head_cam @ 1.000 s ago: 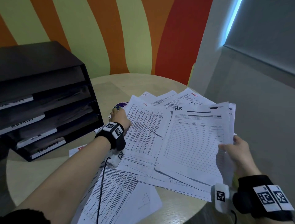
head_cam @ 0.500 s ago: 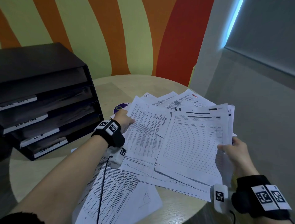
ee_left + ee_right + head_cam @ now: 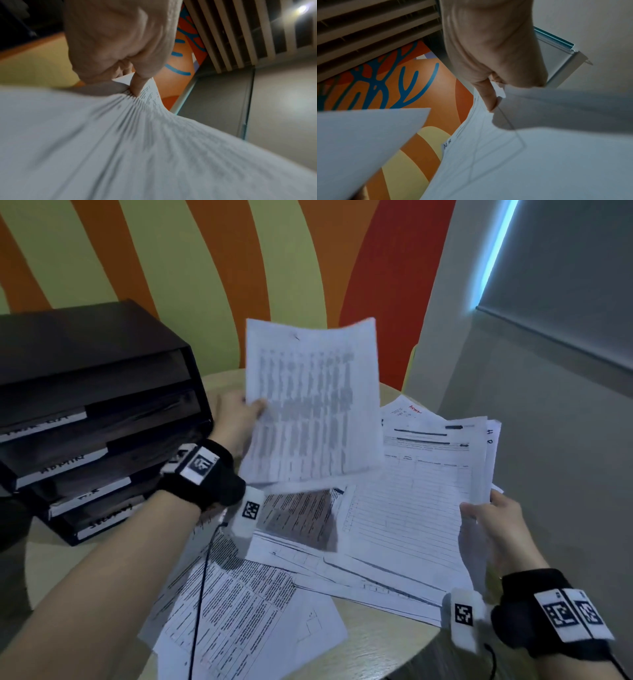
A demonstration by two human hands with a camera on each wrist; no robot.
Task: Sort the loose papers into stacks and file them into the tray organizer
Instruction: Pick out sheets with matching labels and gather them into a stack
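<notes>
My left hand (image 3: 239, 414) pinches the left edge of a printed sheet (image 3: 311, 402) and holds it up above the round table; the wrist view shows thumb and fingers (image 3: 137, 83) clamped on that sheet (image 3: 120, 148). My right hand (image 3: 493, 518) grips the right edge of a fanned stack of forms (image 3: 414, 508), its thumb (image 3: 489, 97) pressed on the top form (image 3: 530, 162). More loose papers (image 3: 246, 621) lie spread on the table. The black tray organizer (image 3: 92, 422), with labelled shelves, stands at the left.
The round wooden table (image 3: 370, 652) ends just in front of my right wrist. A striped orange, yellow and red wall (image 3: 239, 268) rises behind it, and a grey wall (image 3: 548, 405) runs along the right. A black cable (image 3: 198, 594) trails from my left wrist over the papers.
My left hand has lifted one printed sheet off the pile, up and toward the back. My right hand keeps its grip on the fanned forms.
</notes>
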